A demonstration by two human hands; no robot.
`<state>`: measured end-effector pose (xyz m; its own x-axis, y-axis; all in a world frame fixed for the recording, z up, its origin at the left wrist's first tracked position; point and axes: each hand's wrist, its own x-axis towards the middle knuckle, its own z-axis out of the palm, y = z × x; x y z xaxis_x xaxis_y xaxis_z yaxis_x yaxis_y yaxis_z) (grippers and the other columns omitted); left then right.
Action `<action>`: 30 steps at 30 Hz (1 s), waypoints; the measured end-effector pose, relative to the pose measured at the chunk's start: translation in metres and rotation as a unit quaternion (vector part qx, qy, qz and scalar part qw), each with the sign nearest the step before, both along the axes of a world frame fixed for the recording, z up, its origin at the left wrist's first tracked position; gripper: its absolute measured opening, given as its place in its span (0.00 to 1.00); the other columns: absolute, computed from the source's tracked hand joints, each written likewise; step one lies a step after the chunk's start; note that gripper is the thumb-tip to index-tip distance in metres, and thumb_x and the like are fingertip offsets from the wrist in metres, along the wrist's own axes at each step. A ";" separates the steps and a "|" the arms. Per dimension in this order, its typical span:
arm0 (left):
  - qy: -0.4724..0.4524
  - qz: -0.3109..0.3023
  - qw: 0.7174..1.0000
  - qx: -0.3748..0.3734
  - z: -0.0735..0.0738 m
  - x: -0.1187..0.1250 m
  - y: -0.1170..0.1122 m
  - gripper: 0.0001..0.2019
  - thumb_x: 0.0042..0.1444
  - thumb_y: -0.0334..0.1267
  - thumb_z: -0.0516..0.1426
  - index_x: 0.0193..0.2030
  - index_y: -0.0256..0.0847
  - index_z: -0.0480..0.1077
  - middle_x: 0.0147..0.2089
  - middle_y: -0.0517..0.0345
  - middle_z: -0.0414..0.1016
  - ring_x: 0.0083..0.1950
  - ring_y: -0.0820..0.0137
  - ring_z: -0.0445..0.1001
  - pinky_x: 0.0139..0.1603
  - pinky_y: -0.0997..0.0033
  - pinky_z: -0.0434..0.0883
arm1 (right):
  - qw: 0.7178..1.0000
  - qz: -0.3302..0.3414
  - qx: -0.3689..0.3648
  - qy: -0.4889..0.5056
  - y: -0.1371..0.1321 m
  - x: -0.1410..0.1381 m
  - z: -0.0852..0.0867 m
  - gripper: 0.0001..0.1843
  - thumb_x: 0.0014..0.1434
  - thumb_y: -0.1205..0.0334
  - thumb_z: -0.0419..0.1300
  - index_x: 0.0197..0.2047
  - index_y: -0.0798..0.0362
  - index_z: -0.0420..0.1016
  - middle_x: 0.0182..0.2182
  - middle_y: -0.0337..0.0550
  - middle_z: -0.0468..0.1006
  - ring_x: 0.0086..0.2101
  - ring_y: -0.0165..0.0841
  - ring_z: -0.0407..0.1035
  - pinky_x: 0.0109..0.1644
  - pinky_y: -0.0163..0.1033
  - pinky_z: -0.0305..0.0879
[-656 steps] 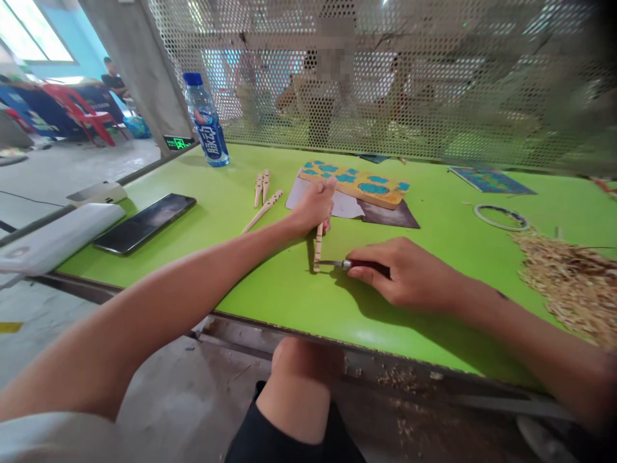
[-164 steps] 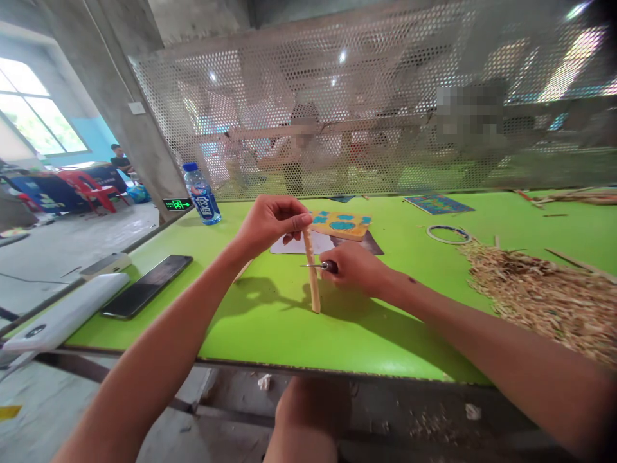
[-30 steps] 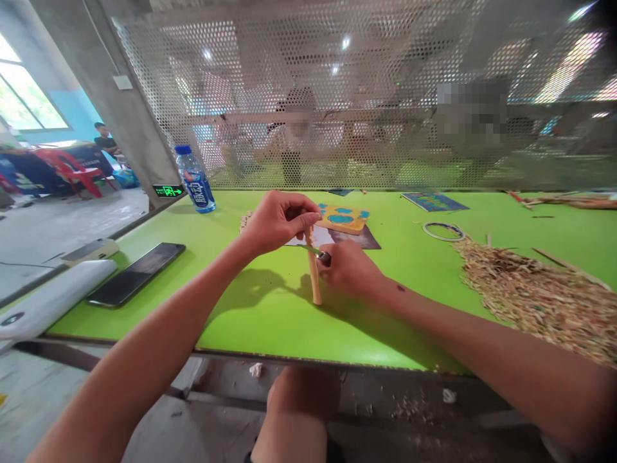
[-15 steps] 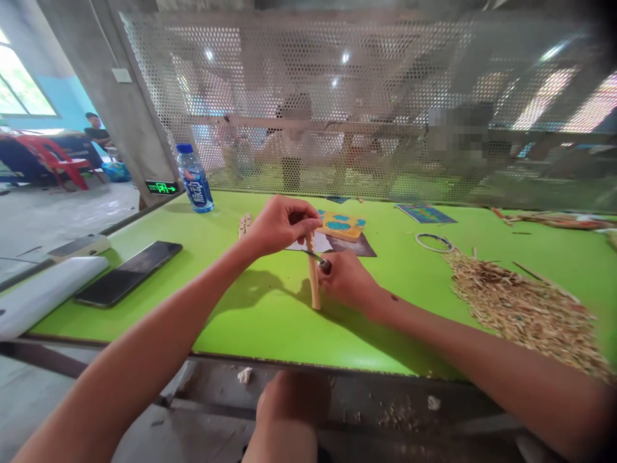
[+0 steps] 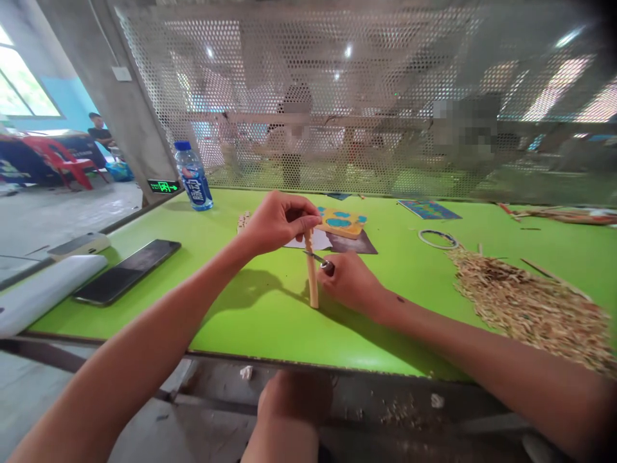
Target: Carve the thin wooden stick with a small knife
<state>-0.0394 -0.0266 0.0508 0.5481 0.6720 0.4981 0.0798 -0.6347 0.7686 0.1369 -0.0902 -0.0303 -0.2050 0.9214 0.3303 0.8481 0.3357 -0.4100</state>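
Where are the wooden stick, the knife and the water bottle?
wooden stick (image 5: 313,283): head view, lower part of the shaft.
knife (image 5: 319,258): head view, on the blade.
water bottle (image 5: 195,186): head view, on the label.

Left hand (image 5: 274,222) pinched; right hand (image 5: 349,283) seemingly clenched.

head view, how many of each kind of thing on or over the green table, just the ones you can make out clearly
wooden stick, in left hand: 1
carving knife, in right hand: 1
water bottle: 1
phone: 1
yellow painted block: 1
tape ring: 1
shavings pile: 1
total: 7
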 end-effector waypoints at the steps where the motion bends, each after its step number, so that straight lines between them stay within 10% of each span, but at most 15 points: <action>1: -0.001 0.000 1.000 0.000 0.000 0.000 -0.001 0.04 0.53 0.32 0.66 0.32 0.31 0.78 0.22 0.57 0.76 0.20 0.79 0.71 0.19 0.82 0.65 | 1.000 0.002 0.002 -0.002 0.000 0.000 0.000 0.18 0.54 0.68 0.56 0.16 0.51 0.57 0.15 0.32 0.54 0.20 0.26 0.47 0.28 0.41 0.38; 30: 0.001 -0.023 1.000 0.014 0.001 -0.002 -0.002 0.08 0.53 0.37 0.67 0.32 0.33 0.79 0.22 0.56 0.76 0.21 0.77 0.72 0.20 0.80 0.67 | 0.999 -0.011 0.028 -0.024 -0.004 0.010 -0.004 0.14 0.57 0.65 0.56 0.20 0.52 0.66 0.16 0.36 0.62 0.21 0.28 0.49 0.29 0.41 0.39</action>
<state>-0.0417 -0.0289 0.0520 0.5802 0.6312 0.5148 0.0516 -0.6593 0.7501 0.1470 -0.0938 -0.0346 -0.2018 0.9060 0.3720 0.8735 0.3384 -0.3501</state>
